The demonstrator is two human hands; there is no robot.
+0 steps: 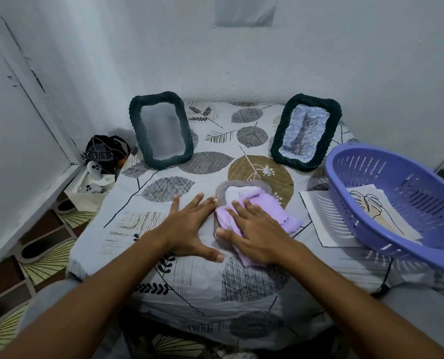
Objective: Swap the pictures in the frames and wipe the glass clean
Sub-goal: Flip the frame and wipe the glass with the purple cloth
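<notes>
Wiping is underway: right hand (254, 237), fingers flat, presses lilac cloth (265, 211) on glass pane (222, 191), left hand (189, 224) spread beside it; left frame (161, 133) looks empty.

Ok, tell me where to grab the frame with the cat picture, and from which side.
Take the cat picture frame by its two long woven side rails, one in each of your hands, coming from the front. It stands upright, leaning back near the wall, so the sides are free. That likely keeps fingers off the glass. The purple basket crowds its lower right corner.
</notes>
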